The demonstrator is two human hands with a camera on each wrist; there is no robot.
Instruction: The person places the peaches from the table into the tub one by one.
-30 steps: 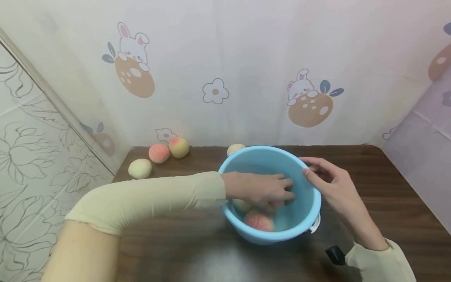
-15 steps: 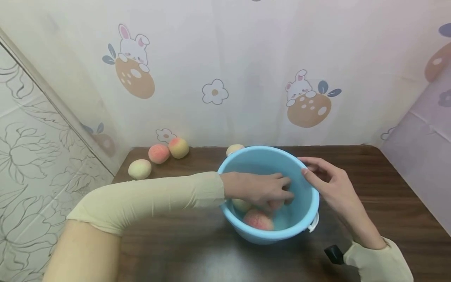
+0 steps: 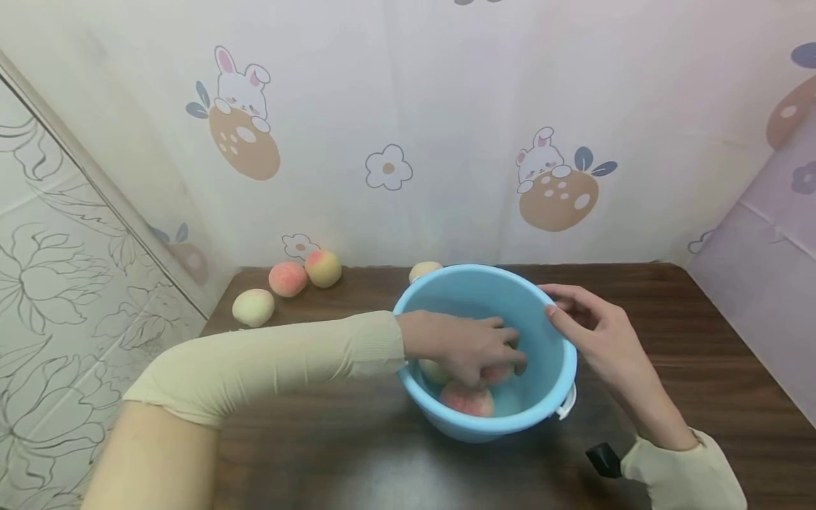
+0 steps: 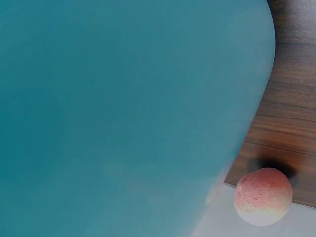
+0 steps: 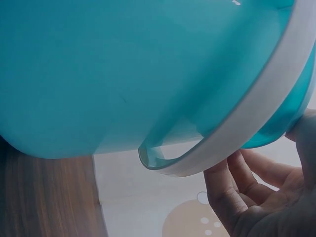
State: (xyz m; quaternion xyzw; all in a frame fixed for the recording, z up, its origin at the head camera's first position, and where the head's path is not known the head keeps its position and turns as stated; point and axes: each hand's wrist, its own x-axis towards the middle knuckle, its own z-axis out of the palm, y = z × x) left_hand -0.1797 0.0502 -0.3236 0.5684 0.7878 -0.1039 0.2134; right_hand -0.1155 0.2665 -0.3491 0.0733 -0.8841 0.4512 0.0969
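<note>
A light blue bucket (image 3: 478,425) stands on the dark wooden table, with peaches in it. My left hand (image 3: 468,347) reaches down inside, fingers spread over a pink peach (image 3: 496,373) that shows between thumb and forefinger. Beside it lie another pink peach (image 3: 467,401) and a pale peach (image 3: 433,370), partly covered by the hand. My right hand (image 3: 596,329) grips the bucket's right rim, thumb at the inner side and fingers outside. In the right wrist view, these fingers show just behind the white bucket handle (image 5: 256,103). The left wrist view is mostly bucket wall (image 4: 128,98).
At the table's (image 3: 331,453) back left lie a pale peach (image 3: 253,307), a pink peach (image 3: 288,278) and a yellow-red peach (image 3: 324,268). Another pale peach (image 3: 423,270) sits behind the bucket's left rim. A patterned curtain (image 3: 446,106) hangs along the back edge.
My left hand's fingers have spread apart and the hand has shifted slightly left over the peach in the bucket. The right hand keeps its hold on the rim.
</note>
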